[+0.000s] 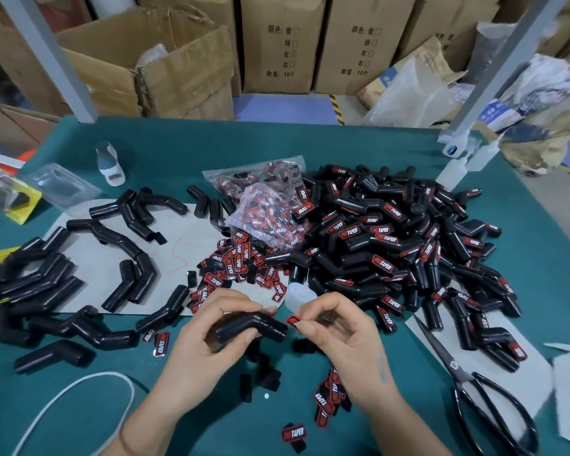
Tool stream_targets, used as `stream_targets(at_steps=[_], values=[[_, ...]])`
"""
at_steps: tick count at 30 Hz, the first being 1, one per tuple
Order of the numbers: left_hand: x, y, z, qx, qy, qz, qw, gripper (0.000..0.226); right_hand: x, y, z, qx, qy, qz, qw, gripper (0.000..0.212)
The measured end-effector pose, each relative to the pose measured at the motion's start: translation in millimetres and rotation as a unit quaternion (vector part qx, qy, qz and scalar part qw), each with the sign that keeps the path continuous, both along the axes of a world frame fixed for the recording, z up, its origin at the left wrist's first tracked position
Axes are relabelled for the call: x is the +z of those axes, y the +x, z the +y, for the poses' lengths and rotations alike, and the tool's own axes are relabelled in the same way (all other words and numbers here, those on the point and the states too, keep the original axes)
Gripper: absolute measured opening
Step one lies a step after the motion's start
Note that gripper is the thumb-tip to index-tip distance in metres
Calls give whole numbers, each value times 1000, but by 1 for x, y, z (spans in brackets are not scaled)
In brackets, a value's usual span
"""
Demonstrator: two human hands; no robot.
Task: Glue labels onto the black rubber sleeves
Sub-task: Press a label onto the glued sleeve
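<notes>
Gripping a bent black rubber sleeve point(251, 328) in the left hand point(208, 340) just above the green surface point(392, 153); pinching a red-and-black label point(292, 321) in the right hand point(343, 337), beside the sleeve's open end, near the labelled pile point(392, 245).

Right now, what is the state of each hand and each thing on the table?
Left hand: grips a bare sleeve.
Right hand: pinches a label beside the sleeve's end.
Label bag: open, labels spilled out.
Right pile: labelled.
Scissors: closed, lying flat.
</notes>
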State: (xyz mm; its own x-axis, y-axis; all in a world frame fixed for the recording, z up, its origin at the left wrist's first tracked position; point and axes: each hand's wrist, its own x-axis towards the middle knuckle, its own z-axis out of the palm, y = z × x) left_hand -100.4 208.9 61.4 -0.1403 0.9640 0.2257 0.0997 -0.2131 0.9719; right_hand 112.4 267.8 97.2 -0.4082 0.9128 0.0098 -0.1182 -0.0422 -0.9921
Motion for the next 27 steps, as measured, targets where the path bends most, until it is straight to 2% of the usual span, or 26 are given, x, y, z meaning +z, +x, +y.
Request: stream_targets(at_steps=[5, 8, 14, 18, 27], values=[[1, 2, -1, 4, -35, -73, 997, 43, 0, -6, -3, 15, -45, 32, 998, 22], [2, 6, -2, 6, -42, -86, 995, 40, -2, -9, -4, 6, -52, 22, 998, 14], [-1, 6, -3, 1, -29, -100, 995, 45, 3, -9, -3, -3, -54, 25, 998, 14], [-3, 7, -4, 0, -17, -92, 996, 52, 5, -11, -5, 14, -61, 27, 998, 11], [-6, 9, -9, -36, 8, -52, 998, 50, 3, -18, -11, 16, -80, 14, 997, 11]])
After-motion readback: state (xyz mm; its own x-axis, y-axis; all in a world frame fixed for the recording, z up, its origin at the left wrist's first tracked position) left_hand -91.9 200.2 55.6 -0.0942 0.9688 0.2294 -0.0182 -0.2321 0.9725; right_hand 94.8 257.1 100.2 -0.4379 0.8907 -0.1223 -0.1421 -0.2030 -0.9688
